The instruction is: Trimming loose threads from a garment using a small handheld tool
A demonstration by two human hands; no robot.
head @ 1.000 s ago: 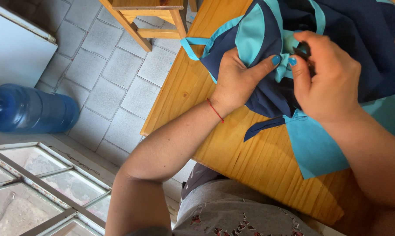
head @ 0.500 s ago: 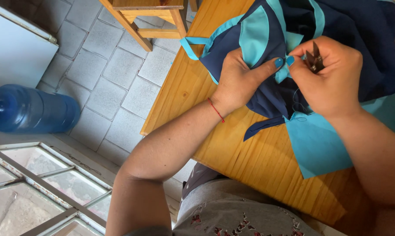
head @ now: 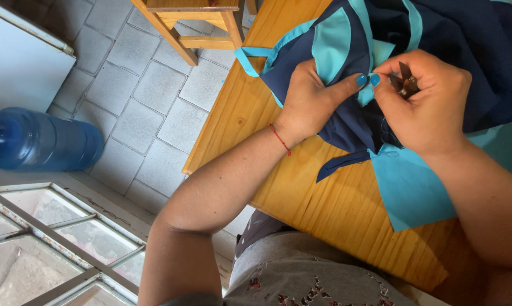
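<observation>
The navy-and-turquoise fabric garment (head: 437, 51) lies bunched on the pale wooden table (head: 324, 192). The left hand (head: 312, 99) presses and pinches a turquoise fold, likely to keep the seam taut, while the right hand (head: 428, 102) pinches the same spot – small dark metal snips (head: 406, 82) tucked in its grip – thumbs nearly touching

wooden worktop (head: 301, 187), bare planks | blue water bottle (head: 37, 140) lying on its side on grey tiled floor (head: 148, 90) | wooden stool legs (head: 193, 31) beyond worktop | glazed window frame (head: 57, 243) lower left
</observation>
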